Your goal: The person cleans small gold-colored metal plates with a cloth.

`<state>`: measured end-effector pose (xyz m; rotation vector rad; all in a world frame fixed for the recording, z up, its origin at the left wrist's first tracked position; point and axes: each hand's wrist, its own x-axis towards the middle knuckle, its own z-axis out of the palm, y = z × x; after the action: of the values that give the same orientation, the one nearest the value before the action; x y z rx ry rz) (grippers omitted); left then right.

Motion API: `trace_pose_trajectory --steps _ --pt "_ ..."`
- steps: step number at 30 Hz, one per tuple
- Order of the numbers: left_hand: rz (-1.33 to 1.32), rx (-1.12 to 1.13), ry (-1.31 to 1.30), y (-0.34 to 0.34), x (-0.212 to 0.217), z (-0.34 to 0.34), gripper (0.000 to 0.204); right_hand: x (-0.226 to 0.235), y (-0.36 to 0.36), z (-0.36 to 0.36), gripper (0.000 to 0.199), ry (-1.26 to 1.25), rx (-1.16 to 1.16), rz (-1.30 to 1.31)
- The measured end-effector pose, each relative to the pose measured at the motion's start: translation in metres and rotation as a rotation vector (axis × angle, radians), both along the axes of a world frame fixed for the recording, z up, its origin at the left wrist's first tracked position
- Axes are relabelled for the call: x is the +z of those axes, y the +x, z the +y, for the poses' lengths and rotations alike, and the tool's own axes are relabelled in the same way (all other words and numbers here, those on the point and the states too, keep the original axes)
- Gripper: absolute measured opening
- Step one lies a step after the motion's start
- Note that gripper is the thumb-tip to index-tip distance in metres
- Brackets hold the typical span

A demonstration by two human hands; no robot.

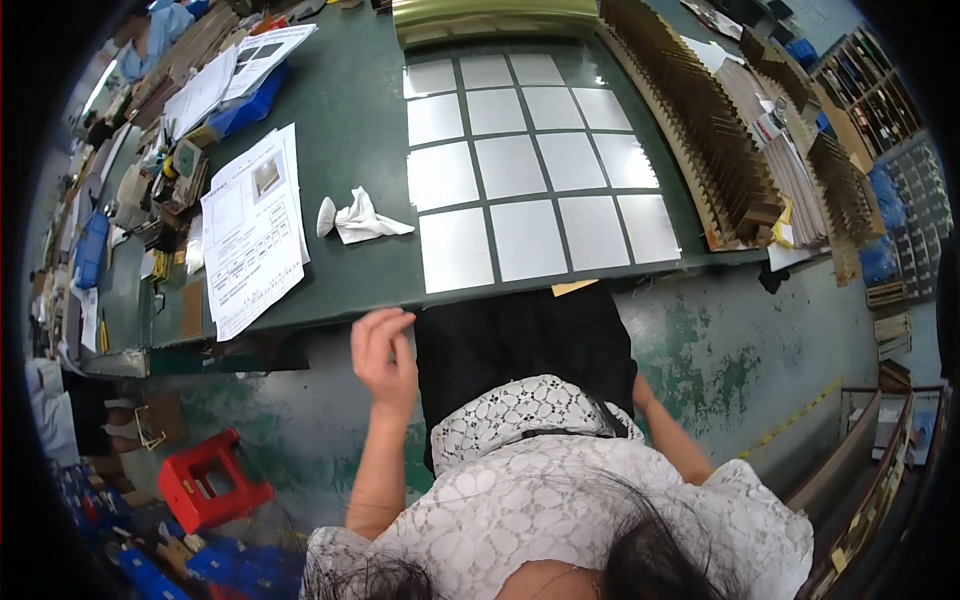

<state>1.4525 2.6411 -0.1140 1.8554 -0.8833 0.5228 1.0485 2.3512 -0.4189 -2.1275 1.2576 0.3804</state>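
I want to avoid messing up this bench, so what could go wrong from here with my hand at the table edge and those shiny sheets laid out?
The left hand is raised at the table edge; a careless sweep might drag the printed paper overhanging it. The front silver sheets lie close to that edge and could be nudged out of their grid. The crumpled white cloth might get knocked off.

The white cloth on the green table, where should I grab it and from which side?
Pinch the white cloth at its raised, bunched middle, coming straight down from above. It lies crumpled and loose on the green table, clear of the printed sheets and silver panels, so probably either side works; the left hand is nearest.
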Motion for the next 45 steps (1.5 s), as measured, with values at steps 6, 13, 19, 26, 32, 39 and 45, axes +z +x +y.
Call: trace_pose_trajectory --steps 6,13,19,26,32,39,45 --pt "-0.132 0.118 0.169 0.039 0.041 -0.054 0.019 -0.010 0.029 -0.054 0.035 0.288 -0.094 -0.260" --pt "-0.200 0.057 0.444 0.063 0.027 -0.077 0.024 -0.059 0.144 -0.079 0.036 0.313 0.017 -0.425" --pt "-0.131 0.040 0.507 0.059 0.031 -0.082 0.021 -0.040 0.274 -0.136 0.037 0.239 0.127 -0.550" --pt "-0.126 0.082 0.454 0.055 0.032 -0.076 0.017 -0.023 0.392 -0.167 0.038 0.138 0.285 -0.654" --pt "-0.116 0.039 0.435 0.055 0.034 -0.076 0.021 -0.019 0.419 -0.168 0.039 0.076 0.361 -0.684" --pt "-0.295 -0.080 0.595 0.068 0.039 -0.086 0.025 -0.049 0.412 -0.125 0.040 0.099 0.384 -0.683" --pt "-0.128 -0.140 0.680 0.077 0.036 -0.084 0.033 -0.072 0.481 -0.109 0.041 0.149 0.486 -0.704"
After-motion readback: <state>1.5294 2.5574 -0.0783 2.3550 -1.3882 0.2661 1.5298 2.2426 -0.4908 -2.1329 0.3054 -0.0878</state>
